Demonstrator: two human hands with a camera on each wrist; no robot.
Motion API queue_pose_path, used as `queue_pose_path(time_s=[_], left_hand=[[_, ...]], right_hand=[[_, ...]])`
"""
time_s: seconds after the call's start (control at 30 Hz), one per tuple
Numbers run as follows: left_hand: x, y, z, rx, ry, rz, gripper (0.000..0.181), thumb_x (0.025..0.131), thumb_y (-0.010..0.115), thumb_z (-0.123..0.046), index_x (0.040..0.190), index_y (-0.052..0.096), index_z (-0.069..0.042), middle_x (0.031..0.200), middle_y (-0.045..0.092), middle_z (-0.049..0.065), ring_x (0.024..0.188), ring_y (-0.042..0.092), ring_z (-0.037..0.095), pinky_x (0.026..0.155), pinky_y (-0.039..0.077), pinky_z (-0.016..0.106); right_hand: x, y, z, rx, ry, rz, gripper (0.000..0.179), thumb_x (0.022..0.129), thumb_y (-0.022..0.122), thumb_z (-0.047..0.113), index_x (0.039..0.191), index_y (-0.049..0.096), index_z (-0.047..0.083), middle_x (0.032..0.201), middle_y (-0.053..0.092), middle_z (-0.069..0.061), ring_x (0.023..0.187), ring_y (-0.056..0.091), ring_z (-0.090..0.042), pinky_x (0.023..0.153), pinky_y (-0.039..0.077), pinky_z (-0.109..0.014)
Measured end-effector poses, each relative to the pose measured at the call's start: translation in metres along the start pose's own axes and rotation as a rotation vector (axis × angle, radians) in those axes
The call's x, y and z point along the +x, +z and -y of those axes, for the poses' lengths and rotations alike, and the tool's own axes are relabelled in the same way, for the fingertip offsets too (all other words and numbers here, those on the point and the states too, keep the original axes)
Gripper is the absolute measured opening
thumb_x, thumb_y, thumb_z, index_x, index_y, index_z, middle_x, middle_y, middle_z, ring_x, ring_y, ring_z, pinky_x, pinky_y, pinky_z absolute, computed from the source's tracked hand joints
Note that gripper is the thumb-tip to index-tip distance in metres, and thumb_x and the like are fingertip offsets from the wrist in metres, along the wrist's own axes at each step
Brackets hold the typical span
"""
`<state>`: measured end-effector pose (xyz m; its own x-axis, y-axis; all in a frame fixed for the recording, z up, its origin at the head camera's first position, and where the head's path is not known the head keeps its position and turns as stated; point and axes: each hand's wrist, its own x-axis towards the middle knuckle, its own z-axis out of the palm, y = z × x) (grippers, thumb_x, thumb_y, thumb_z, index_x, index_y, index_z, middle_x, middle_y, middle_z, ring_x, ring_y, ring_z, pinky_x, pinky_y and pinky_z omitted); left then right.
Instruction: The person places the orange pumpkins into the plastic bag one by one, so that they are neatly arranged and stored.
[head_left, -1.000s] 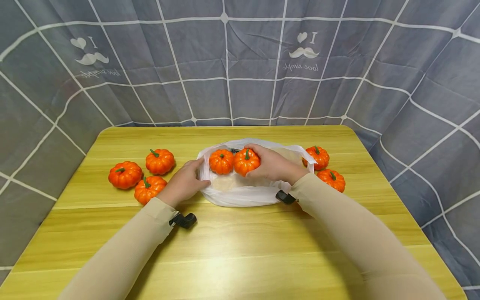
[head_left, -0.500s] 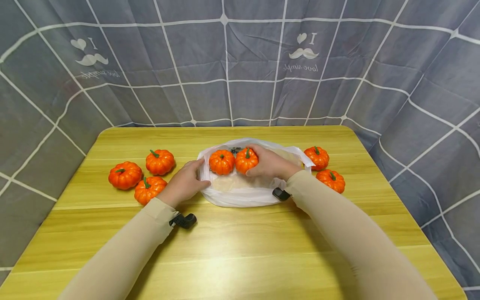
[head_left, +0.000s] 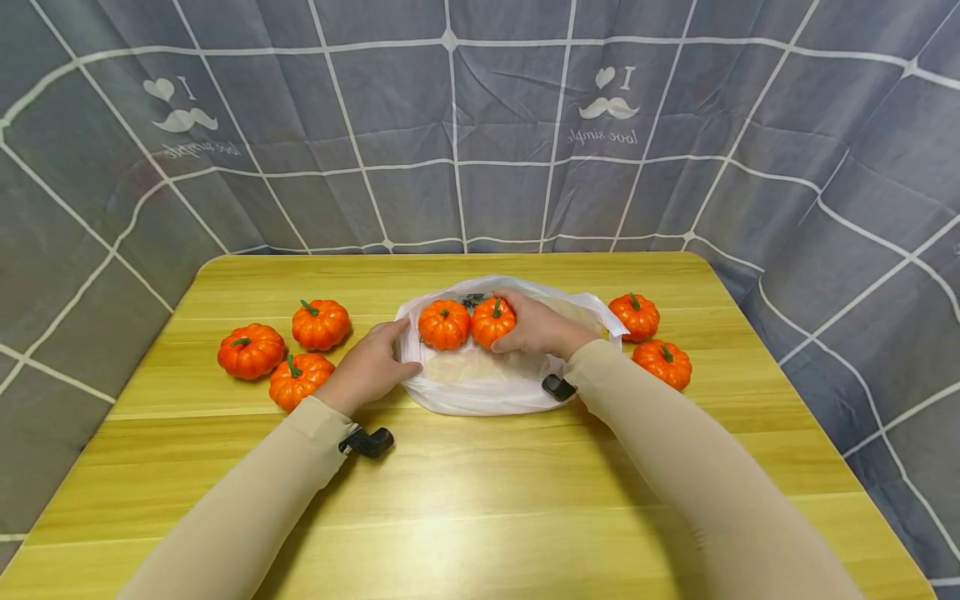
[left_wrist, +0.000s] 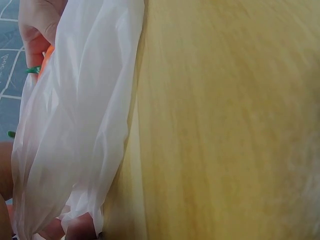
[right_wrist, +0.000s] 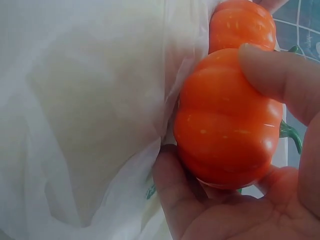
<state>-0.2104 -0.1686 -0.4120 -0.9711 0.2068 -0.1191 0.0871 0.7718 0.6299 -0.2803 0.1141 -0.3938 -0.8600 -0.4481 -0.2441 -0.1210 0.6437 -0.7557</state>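
Observation:
A white plastic bag (head_left: pixel 487 400) lies spread open on the table, its mouth facing up. Inside its left half sits a small orange pumpkin (head_left: pixel 444 325) with a green stem. Beside it, over the bag's middle, my right hand (head_left: pixel 542 325) grips a second small pumpkin (right_wrist: pixel 227 120), thumb on one side and fingers around the other. The two pumpkins are close together. My left hand (head_left: pixel 369 368) holds the bag's left rim; in the left wrist view the white plastic (left_wrist: pixel 85 100) hides part of its fingers.
Several more pumpkins lie on the wooden table (head_left: pixel 450 500): one group at left, including the near pumpkin (head_left: pixel 300 379) beside my left wrist, and two at right, such as this pumpkin (head_left: pixel 662 364). A grey checked curtain (head_left: pixel 510 125) encloses the back and sides.
My right hand has shifted slightly left and back, and the pumpkin it holds sits a little smaller in view, seemingly lower in the bag. My left hand stays at the rim.

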Motion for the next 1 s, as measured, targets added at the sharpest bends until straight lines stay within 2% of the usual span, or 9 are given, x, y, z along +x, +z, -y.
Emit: queue_pose_path(time_s=[0.37,0.7,1.0], left_hand=[[0.0002,0.0000,0.0010,-0.009,-0.006,0.000,0.087,0.094,0.076,-0.025,0.164,0.032,-0.001,0.164,0.040,0.025,0.148,0.044,0.042,0.124,0.038,0.056],[0.0001,0.0002,0.0010,-0.007,-0.008,-0.001,0.087,0.093,0.077,-0.025,0.164,0.032,-0.001,0.163,0.040,0.026,0.148,0.045,0.042,0.123,0.038,0.055],[-0.0003,0.0004,-0.0003,-0.008,-0.012,0.004,0.087,0.094,0.077,-0.025,0.164,0.031,-0.001,0.164,0.040,0.026,0.149,0.044,0.042,0.124,0.037,0.055]], right_hand=[[0.0049,0.0037,-0.0017,-0.013,0.034,-0.003,0.101,0.082,0.084,0.008,0.165,0.025,0.008,0.157,0.048,-0.020,0.137,0.053,-0.038,0.121,0.043,-0.048],[0.0074,0.0045,-0.0016,-0.046,0.043,0.003,0.094,0.086,0.085,0.015,0.162,0.030,0.012,0.155,0.049,-0.016,0.137,0.052,-0.035,0.122,0.041,-0.049],[0.0078,0.0046,-0.0031,-0.042,0.043,-0.002,0.096,0.087,0.085,0.016,0.164,0.028,0.010,0.158,0.048,-0.016,0.140,0.051,-0.035,0.124,0.040,-0.048]])
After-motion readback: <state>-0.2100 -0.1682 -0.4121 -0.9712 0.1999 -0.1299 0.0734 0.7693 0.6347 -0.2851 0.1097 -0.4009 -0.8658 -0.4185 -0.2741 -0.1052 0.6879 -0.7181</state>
